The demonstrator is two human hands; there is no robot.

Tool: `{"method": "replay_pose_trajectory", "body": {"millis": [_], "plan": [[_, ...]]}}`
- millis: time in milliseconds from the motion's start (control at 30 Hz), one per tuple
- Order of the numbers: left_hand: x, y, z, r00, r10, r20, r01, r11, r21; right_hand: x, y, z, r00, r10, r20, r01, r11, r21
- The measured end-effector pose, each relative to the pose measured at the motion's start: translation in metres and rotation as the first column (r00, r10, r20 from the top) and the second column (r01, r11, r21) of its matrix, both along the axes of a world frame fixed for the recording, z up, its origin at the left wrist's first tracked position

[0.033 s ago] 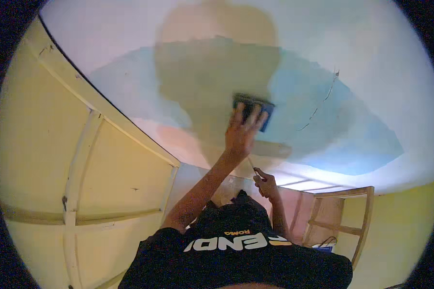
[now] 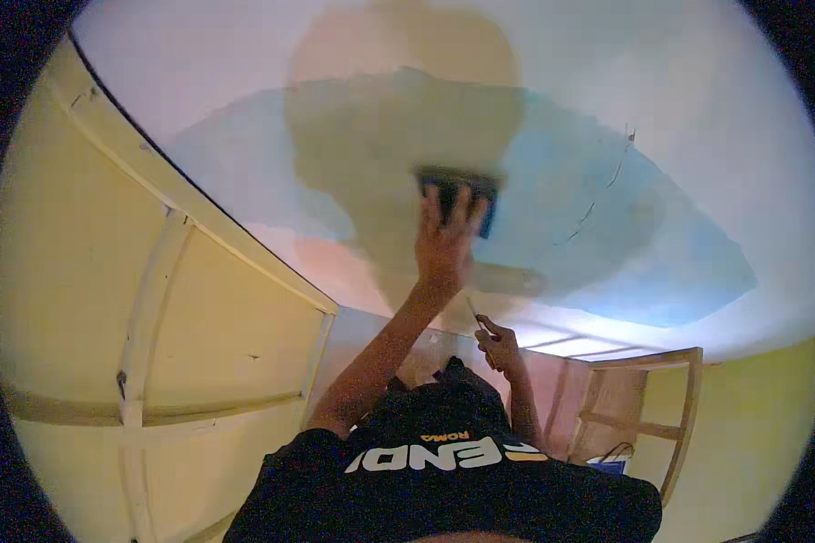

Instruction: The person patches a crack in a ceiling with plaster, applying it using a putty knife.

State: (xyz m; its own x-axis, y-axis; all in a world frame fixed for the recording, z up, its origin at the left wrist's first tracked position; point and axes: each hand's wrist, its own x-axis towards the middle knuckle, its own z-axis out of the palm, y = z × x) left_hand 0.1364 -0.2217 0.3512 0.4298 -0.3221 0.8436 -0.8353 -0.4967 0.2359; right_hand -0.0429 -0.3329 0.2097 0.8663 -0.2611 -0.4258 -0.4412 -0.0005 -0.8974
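My left hand (image 2: 445,240) is raised and pressed over a dark blue rectangular pad (image 2: 488,192). Its fingers are spread across the back, holding the pad flat against a pale painted surface. The pad lies over a light blue patch (image 2: 570,181) on that surface, and its edges are smeared by motion. Lower and to the right, my right hand (image 2: 501,348) is closed around a thin, light stick-like tool (image 2: 471,308). This tool points up toward my left wrist, and its tip cannot be made out clearly.
A thin crack (image 2: 618,172) runs down the blue patch at the right. Cream framed panels (image 2: 235,308) line the left side. At the lower right stands a wooden frame (image 2: 690,398) beside a yellow wall (image 2: 761,425). A shadow falls across the middle of the painted surface.
My left hand and the pad have shifted a little to the left and slightly up on the surface. My right hand stays in place with the stick-like tool.
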Motion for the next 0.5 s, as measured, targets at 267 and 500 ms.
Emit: {"method": "replay_pose_trajectory", "body": {"millis": [267, 500], "plan": [[-0.010, -0.025, 0.027, 0.996, -0.022, 0.090, 0.013, 0.995, 0.101, -0.007, -0.001, -0.027, 0.994, -0.032, 0.102, 0.038, 0.997, -0.061], [0.001, -0.007, -0.054, 0.968, -0.071, 0.239, 0.032, 0.986, 0.164, -0.021, 0.004, -0.006, 0.993, -0.115, -0.036, 0.118, 0.989, 0.087]]}}
